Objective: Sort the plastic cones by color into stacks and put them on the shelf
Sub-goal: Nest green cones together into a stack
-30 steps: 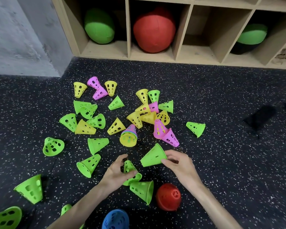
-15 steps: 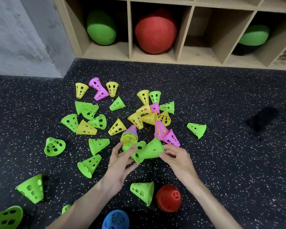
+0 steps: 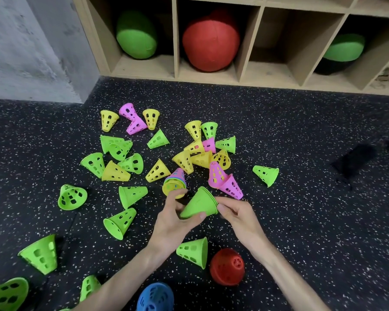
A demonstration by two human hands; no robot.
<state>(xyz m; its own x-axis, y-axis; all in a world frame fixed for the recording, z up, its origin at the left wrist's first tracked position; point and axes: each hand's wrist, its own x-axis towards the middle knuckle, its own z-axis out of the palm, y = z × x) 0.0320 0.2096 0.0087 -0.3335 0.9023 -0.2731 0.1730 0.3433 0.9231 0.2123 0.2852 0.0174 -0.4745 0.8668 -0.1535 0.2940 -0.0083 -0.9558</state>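
- One head-worn wide-angle view, looking forward and steeply down onto the black speckled rubber floor (image 3: 301, 131)
- It sits close above the two bare forearms entering from the bottom edge
- The light wooden cubby shelf (image 3: 240, 78) crosses the top edge, farther off

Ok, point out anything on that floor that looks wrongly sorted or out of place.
One thing stands out: the mixed stack lying on its side just beyond the left hand. It nests yellow, pink, blue and green cones together, so it is not sorted by color. The rest lie loose and tipped over, unsorted.
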